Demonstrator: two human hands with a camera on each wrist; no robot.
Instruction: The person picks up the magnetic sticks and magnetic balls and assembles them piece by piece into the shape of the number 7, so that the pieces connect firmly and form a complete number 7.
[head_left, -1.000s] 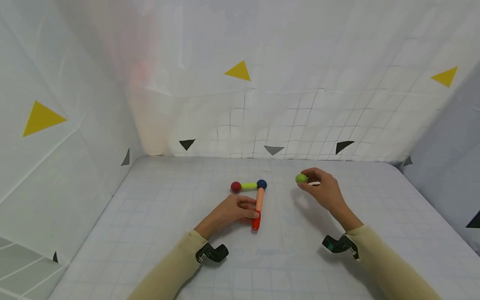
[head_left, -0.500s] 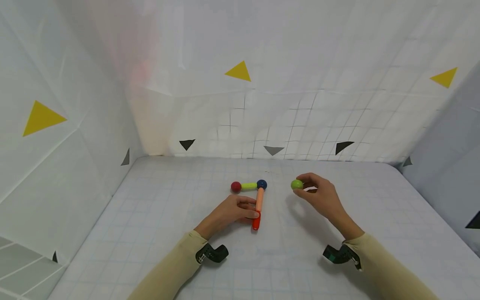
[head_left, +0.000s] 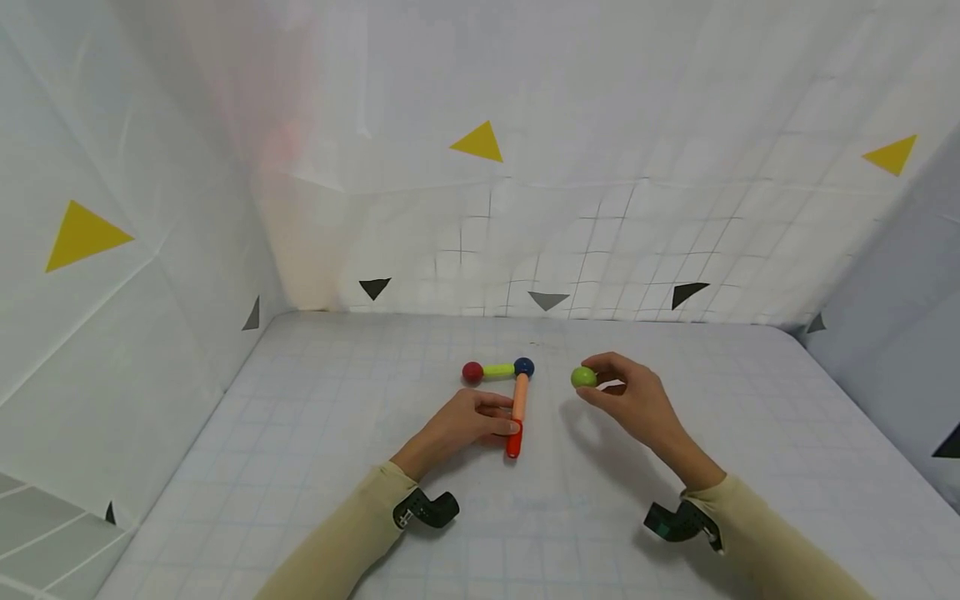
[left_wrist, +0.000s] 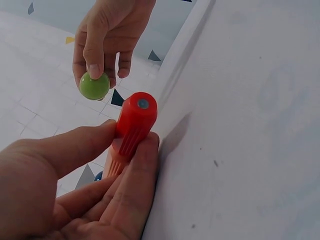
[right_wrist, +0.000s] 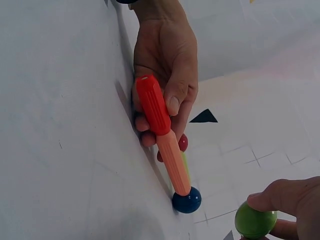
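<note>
My left hand (head_left: 468, 418) pinches a red magnetic rod (head_left: 514, 442) between thumb and fingers, low over the table. End to end with it runs an orange rod (right_wrist: 174, 165), which reaches a dark blue ball (head_left: 524, 367). From that ball a yellow-green rod (head_left: 498, 370) leads left to a red ball (head_left: 472, 372). To the right, my right hand (head_left: 633, 400) holds a green ball (head_left: 583, 377) between thumb and fingertips, above the table. In the left wrist view the red rod's end shows a round metal disc (left_wrist: 143, 104), facing the camera.
A white table (head_left: 315, 517) with a faint grid lies under everything. White sheets form a back wall (head_left: 637, 100) and side walls, marked with yellow and dark triangles. Dark wrist cameras (head_left: 426, 508) sit on both sleeves.
My right hand has carried the green ball left and nearer to me, closer to the rods. The left hand and the joined rods stay nearly where they were.
</note>
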